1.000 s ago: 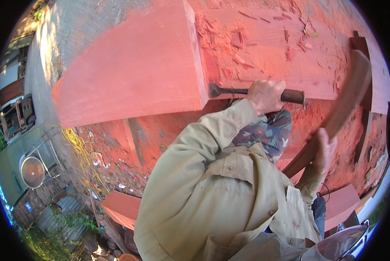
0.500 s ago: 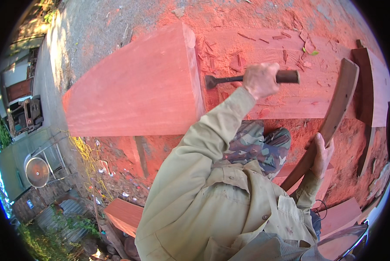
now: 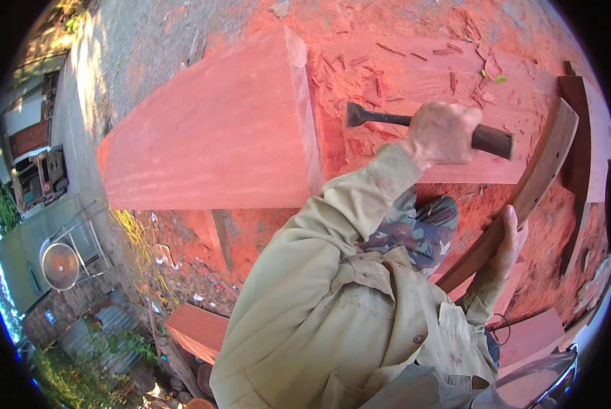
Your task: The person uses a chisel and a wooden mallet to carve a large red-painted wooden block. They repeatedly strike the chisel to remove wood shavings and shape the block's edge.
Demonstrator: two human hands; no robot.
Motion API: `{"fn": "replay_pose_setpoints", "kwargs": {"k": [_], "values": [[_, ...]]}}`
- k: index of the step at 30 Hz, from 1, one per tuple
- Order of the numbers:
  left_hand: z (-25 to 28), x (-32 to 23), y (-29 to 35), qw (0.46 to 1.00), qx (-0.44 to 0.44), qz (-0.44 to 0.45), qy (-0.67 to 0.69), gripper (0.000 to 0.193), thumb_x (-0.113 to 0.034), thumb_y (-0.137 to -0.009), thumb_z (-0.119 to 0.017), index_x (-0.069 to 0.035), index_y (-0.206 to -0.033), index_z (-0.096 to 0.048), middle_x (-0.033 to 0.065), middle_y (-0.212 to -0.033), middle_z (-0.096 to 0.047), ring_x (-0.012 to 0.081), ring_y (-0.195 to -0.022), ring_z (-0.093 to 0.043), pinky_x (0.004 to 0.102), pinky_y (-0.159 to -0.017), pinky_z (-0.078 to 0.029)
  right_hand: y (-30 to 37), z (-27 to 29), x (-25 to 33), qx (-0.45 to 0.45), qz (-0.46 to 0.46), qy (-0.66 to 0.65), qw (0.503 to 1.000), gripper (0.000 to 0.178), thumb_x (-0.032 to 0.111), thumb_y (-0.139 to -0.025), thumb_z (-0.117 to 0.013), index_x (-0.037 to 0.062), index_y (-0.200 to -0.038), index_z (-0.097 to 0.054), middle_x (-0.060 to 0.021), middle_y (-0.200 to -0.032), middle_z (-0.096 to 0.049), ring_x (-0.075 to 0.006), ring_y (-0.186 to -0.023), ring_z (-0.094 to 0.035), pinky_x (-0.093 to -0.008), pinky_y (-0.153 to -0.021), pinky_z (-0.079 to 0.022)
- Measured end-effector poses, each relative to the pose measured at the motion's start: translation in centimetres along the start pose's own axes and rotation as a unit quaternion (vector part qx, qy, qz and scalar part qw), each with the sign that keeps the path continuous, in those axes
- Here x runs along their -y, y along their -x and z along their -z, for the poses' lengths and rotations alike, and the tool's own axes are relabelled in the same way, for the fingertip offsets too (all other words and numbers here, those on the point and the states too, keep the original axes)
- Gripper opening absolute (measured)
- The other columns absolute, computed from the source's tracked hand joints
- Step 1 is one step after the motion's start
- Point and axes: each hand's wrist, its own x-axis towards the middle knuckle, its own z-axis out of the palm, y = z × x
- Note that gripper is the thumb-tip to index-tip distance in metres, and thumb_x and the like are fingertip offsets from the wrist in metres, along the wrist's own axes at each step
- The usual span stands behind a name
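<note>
My left hand (image 3: 444,134) is closed around a chisel (image 3: 380,117), its broad dark metal blade pointing left and its dark handle jutting out on the right. The blade is over a reddish timber (image 3: 414,82) strewn with chips; whether it touches the wood cannot be made out. In my right hand (image 3: 511,242) is a long, curved brown wooden bar (image 3: 533,170), held near its middle and tilted, thumb on the near side. Its lower end passes in front of my shirt. Just left of the chisel rises a thick, tapered block (image 3: 210,136) of the same reddish wood.
Loose wood chips (image 3: 453,82) and red sawdust cover the timber and the ground. A dark upright block (image 3: 578,136) stands at the right end. Yellow cord (image 3: 133,232) lies at the left, near a round-faced fan (image 3: 60,266). Another reddish beam (image 3: 200,327) sits at the lower left.
My left hand has shifted right with the chisel, drawing the blade away from the tapered block. The curved bar in my right hand has tilted slightly further right at its upper end.
</note>
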Motion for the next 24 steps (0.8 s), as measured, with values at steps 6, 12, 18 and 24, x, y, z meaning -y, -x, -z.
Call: {"fn": "replay_pose_setpoints", "kwargs": {"k": [6, 12, 18, 24], "values": [[-1.5, 2.4, 1.8, 1.0, 0.01, 0.005, 0.004, 0.021, -0.027, -0.074, -0.078, -0.011, -0.076, -0.064, 0.0136, -0.069, -0.069, 0.0366, -0.068, -0.073, 0.0489, -0.062, -0.059, 0.3, -0.4, 0.3, 0.03, 0.016, 0.027, 0.999, 0.03, 0.029, -0.102, -0.072, 0.0034, -0.111, -0.059, -0.008, -0.086, -0.068, -0.015, -0.067, -0.065, -0.0301, -0.06, -0.054], [-0.5, 2.7, 1.0, 1.0, -0.023, -0.01, 0.015, 0.022, -0.028, -0.075, -0.079, -0.011, -0.075, -0.064, 0.0133, -0.068, -0.069, 0.0363, -0.067, -0.073, 0.0485, -0.061, -0.059, 0.6, -1.1, 2.6, 0.019, 0.049, 0.029, 0.998, 0.029, 0.026, -0.101, -0.072, 0.0027, -0.112, -0.061, -0.0082, -0.088, -0.069, -0.0153, -0.068, -0.065, -0.0303, -0.063, -0.053], [0.4, 3.3, 0.3, 0.999, -0.034, -0.003, 0.006, 0.024, -0.028, -0.074, -0.081, -0.011, -0.074, -0.064, 0.0129, -0.067, -0.068, 0.0354, -0.066, -0.073, 0.0461, -0.059, -0.058, 0.3, -1.9, 4.4, 0.029, 0.069, 0.03, 0.997, 0.033, 0.03, -0.1, -0.073, 0.0022, -0.113, -0.061, -0.0086, -0.089, -0.068, -0.0154, -0.071, -0.065, -0.0302, -0.064, -0.053], [0.6, 4.3, -0.1, 0.998, -0.057, 0.009, 0.015, 0.024, -0.029, -0.074, -0.082, -0.012, -0.074, -0.065, 0.0124, -0.068, -0.068, 0.0347, -0.065, -0.072, 0.0451, -0.058, -0.057, 0.7, -3.2, 6.4, 0.019, 0.087, 0.015, 0.996, 0.036, 0.031, -0.099, -0.075, 0.002, -0.116, -0.061, -0.0089, -0.089, -0.068, -0.0152, -0.072, -0.065, -0.0297, -0.065, -0.054]]}}
